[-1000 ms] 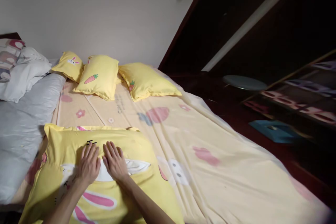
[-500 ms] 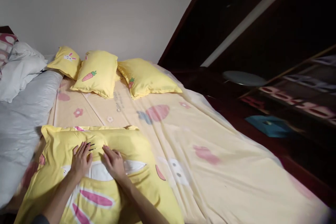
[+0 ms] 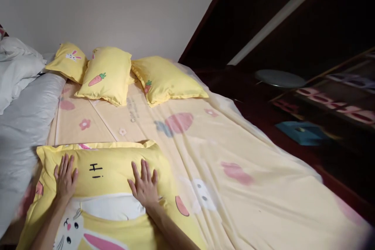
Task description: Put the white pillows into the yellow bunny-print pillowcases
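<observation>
A yellow pillow point(image 3: 117, 181) with a printed rabbit and the letters "Hi!" lies flat on the bed close to me. My left hand point(image 3: 66, 177) rests palm down on its left side, fingers stretched out. On the right side, my right hand point(image 3: 144, 183) presses flat with its fingers spread. Between and below my hands the pillowcase gapes, and a white inner pillow point(image 3: 113, 207) shows through the slit.
Three yellow pillows lie near the wall: a small one point(image 3: 70, 62), one with a carrot point(image 3: 104, 76) and one to the right point(image 3: 170, 82). A grey-white quilt point(image 3: 26, 140) lines the left. Beyond the patterned sheet point(image 3: 252, 148) stand a round stool point(image 3: 279, 78) and a shoe rack point(image 3: 336, 103).
My hands have moved apart, left and right, across the pillow. The fabric between them is smoother, and the letters and rabbit face now show. The view has shifted slightly.
</observation>
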`<state>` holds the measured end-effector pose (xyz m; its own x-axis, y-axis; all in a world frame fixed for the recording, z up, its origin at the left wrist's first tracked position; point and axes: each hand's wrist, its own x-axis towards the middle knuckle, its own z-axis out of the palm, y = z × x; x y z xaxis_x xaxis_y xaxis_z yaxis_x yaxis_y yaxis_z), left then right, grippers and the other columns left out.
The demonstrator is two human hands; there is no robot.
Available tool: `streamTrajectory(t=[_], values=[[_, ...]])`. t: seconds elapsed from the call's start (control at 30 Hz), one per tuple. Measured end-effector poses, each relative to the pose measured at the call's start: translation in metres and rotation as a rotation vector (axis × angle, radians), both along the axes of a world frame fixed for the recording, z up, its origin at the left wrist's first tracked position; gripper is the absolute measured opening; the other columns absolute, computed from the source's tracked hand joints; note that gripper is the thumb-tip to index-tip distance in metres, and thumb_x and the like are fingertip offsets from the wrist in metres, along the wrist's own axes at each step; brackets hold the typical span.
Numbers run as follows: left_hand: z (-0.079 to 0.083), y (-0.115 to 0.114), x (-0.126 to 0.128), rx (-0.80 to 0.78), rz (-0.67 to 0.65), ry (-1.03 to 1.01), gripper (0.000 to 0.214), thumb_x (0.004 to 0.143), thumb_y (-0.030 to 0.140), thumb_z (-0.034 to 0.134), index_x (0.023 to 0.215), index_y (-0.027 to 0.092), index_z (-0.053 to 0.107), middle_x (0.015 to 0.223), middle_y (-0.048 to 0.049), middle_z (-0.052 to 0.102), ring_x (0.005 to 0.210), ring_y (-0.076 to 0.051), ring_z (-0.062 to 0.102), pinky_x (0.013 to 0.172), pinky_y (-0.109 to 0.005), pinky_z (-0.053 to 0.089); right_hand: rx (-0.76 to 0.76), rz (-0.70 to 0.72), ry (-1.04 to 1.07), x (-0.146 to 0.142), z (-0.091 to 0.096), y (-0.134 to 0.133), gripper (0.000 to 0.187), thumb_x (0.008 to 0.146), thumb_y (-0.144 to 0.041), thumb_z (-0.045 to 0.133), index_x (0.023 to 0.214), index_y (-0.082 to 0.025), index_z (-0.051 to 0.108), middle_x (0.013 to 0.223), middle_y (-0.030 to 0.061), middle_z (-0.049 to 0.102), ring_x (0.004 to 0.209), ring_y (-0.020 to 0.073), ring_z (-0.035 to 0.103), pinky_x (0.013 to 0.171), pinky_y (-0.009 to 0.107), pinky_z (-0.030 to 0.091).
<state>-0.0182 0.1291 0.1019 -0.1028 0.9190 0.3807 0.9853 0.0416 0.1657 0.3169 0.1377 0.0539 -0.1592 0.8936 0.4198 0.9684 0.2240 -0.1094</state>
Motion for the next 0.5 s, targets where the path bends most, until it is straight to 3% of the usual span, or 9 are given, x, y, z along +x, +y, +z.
streamTrajectory(t=[0.07, 0.13, 0.23, 0.3, 0.4, 0.5], values=[[-0.021, -0.003, 0.003, 0.055, -0.001, -0.036, 0.055, 0.096, 0.039, 0.034, 0.148, 0.021, 0.038, 0.155, -0.015, 0.039, 0.145, -0.025, 0.034, 0.119, -0.048, 0.012, 0.051, 0.003, 0.015, 0.005, -0.019, 0.001, 0.076, 0.092, -0.039, 0.045, 0.156, -0.024, 0.008, 0.162, 0.0198, 0.015, 0.146, 0.0369, 0.024, 0.111, 0.063, 0.017], [-0.034, 0.002, 0.008, 0.092, 0.008, -0.071, 0.055, 0.096, 0.038, 0.035, 0.148, 0.022, 0.038, 0.153, -0.0155, 0.041, 0.143, -0.026, 0.037, 0.119, -0.048, 0.011, 0.054, 0.016, 0.047, 0.007, -0.027, 0.009, 0.075, 0.091, -0.038, 0.047, 0.156, -0.024, 0.014, 0.161, 0.0192, 0.02, 0.144, 0.0371, 0.028, 0.111, 0.063, 0.018], [-0.03, 0.024, 0.015, 0.059, 0.032, -0.114, 0.054, 0.094, 0.038, 0.037, 0.145, 0.019, 0.044, 0.151, -0.0167, 0.044, 0.142, -0.027, 0.039, 0.119, -0.049, 0.01, -0.07, 0.022, 0.195, 0.003, -0.014, 0.034, 0.065, 0.09, -0.04, 0.049, 0.15, -0.021, 0.035, 0.157, 0.0187, 0.031, 0.143, 0.0362, 0.031, 0.113, 0.061, 0.018], [-0.011, 0.04, 0.011, -0.068, 0.047, -0.172, 0.052, 0.092, 0.037, 0.041, 0.141, 0.02, 0.049, 0.15, -0.0146, 0.046, 0.141, -0.027, 0.04, 0.119, -0.048, 0.012, -0.245, -0.019, 0.458, 0.007, 0.009, 0.052, 0.06, 0.088, -0.044, 0.052, 0.142, -0.019, 0.049, 0.152, 0.0169, 0.042, 0.141, 0.035, 0.036, 0.114, 0.057, 0.02], [0.034, 0.048, -0.016, -0.254, 0.108, -0.282, 0.042, 0.089, 0.04, 0.046, 0.124, 0.027, 0.065, 0.134, -0.0056, 0.064, 0.128, -0.023, 0.054, 0.112, -0.038, 0.031, -0.462, -0.151, 0.855, 0.042, 0.051, 0.072, 0.055, 0.088, -0.057, 0.046, 0.119, -0.017, 0.069, 0.123, 0.0155, 0.069, 0.119, 0.0316, 0.06, 0.105, 0.045, 0.04], [0.078, 0.034, -0.057, -0.204, 0.307, -0.324, 0.046, 0.088, 0.046, 0.044, 0.114, 0.017, 0.068, 0.118, -0.0135, 0.071, 0.113, -0.029, 0.062, 0.095, -0.039, 0.046, -0.439, -0.269, 0.962, 0.092, 0.085, 0.07, 0.072, 0.089, -0.066, 0.032, 0.102, -0.009, 0.073, 0.09, 0.0187, 0.076, 0.092, 0.0306, 0.071, 0.084, 0.04, 0.052]])
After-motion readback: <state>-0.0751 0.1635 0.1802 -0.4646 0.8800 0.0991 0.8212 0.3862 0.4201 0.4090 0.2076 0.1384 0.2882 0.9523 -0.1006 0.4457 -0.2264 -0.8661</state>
